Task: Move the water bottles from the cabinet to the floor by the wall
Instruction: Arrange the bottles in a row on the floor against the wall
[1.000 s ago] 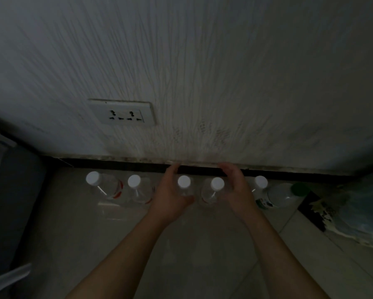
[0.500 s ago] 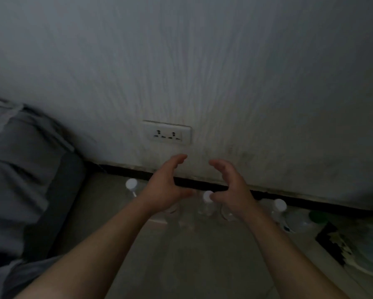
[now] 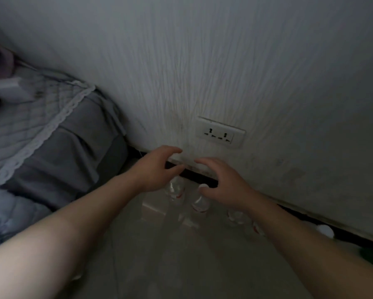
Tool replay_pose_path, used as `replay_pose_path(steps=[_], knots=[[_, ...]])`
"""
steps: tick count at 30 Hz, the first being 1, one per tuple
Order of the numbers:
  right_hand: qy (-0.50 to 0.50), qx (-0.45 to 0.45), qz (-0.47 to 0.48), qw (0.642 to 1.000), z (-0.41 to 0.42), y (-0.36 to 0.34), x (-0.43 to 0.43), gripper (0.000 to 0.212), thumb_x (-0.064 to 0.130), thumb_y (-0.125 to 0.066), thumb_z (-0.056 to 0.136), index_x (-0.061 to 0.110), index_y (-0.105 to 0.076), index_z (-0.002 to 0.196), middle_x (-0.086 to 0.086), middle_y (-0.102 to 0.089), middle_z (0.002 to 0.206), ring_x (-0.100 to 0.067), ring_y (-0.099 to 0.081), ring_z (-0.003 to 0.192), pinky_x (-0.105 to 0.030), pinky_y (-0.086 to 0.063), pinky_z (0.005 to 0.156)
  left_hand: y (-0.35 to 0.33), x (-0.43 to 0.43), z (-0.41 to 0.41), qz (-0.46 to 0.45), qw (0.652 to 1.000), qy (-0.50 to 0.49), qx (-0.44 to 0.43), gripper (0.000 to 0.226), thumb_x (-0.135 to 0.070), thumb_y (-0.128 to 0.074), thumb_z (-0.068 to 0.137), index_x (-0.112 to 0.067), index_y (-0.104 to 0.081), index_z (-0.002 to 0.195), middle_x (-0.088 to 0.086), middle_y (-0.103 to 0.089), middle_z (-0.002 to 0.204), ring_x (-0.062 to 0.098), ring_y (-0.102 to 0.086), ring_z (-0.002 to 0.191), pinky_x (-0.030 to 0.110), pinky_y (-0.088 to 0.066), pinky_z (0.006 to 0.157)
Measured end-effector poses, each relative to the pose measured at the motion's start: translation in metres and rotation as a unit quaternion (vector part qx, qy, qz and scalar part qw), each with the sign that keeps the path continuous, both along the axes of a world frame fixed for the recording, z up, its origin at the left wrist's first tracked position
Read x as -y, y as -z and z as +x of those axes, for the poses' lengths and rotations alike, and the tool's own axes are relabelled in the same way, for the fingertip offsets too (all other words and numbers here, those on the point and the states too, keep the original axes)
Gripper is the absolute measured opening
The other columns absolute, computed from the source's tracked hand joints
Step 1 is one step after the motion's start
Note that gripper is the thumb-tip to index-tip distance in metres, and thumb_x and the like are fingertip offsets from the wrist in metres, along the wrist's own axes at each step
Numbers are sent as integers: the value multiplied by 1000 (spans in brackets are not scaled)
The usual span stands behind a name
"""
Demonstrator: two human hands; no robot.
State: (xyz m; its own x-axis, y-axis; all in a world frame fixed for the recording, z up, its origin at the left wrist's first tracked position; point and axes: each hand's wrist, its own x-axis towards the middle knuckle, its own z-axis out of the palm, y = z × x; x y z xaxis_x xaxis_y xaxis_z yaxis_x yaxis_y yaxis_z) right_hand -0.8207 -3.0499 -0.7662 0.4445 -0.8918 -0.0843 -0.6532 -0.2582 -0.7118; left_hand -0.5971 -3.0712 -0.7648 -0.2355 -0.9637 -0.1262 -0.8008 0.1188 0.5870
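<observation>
Several clear water bottles with white caps stand in a row on the floor along the dark baseboard. One bottle (image 3: 175, 189) shows between my hands and a second bottle (image 3: 200, 203) stands just right of it; others are partly hidden behind my right forearm, and a white cap (image 3: 324, 230) shows farther right. My left hand (image 3: 157, 169) hovers above the row with fingers loosely spread and holds nothing. My right hand (image 3: 222, 182) hovers beside it, fingers relaxed, also empty. No cabinet is in view.
A white wall (image 3: 224, 61) carries a double socket (image 3: 220, 134) just above my hands. A bed with a grey quilted cover (image 3: 41, 130) fills the left side. The pale tiled floor (image 3: 170, 255) lies beneath my arms.
Both hands have let go of the bottles and lifted away from them. My view has swung left and up, bringing the bed into sight and shifting the socket to the right.
</observation>
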Motion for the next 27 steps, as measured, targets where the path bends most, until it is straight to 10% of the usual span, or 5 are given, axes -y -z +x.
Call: replay_pose_path(steps=[20, 27], knots=[[-69, -120, -5, 990, -17, 46, 10, 64, 42, -72, 81, 29, -47, 138, 9, -52, 128, -7, -50, 112, -23, -41, 90, 39, 21, 24, 29, 973, 180, 142, 66, -68, -47, 76, -40, -47, 135, -11, -57, 129, 11, -55, 117, 34, -46, 98], [-37, -137, -12, 990, -11, 53, 5, 53, 36, -69, 86, 27, -53, 135, 3, -57, 125, -12, -55, 111, -22, -39, 85, 57, 17, 26, -9, 977, 180, 116, 39, -35, -71, 82, -28, -63, 120, -7, -66, 119, 14, -61, 107, 31, -49, 89]])
